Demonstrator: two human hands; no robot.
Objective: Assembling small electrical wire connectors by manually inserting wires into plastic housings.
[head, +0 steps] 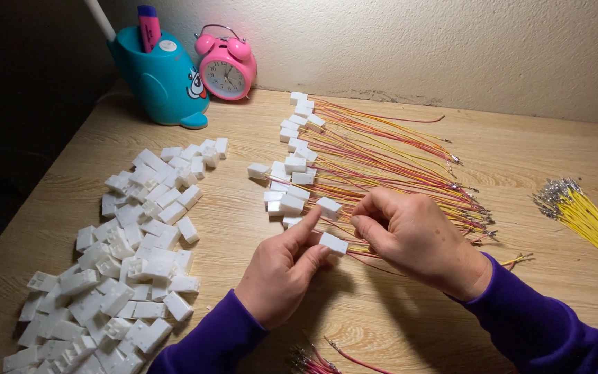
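At frame centre, the left hand [282, 270] pinches one white connector [333, 243] between thumb and forefinger. The right hand [410, 235], fingers curled, closes on its wires [365, 251]. Lower left lies a connector heap [126, 256], too many to count; one pink clock [225, 66] stands upper left.
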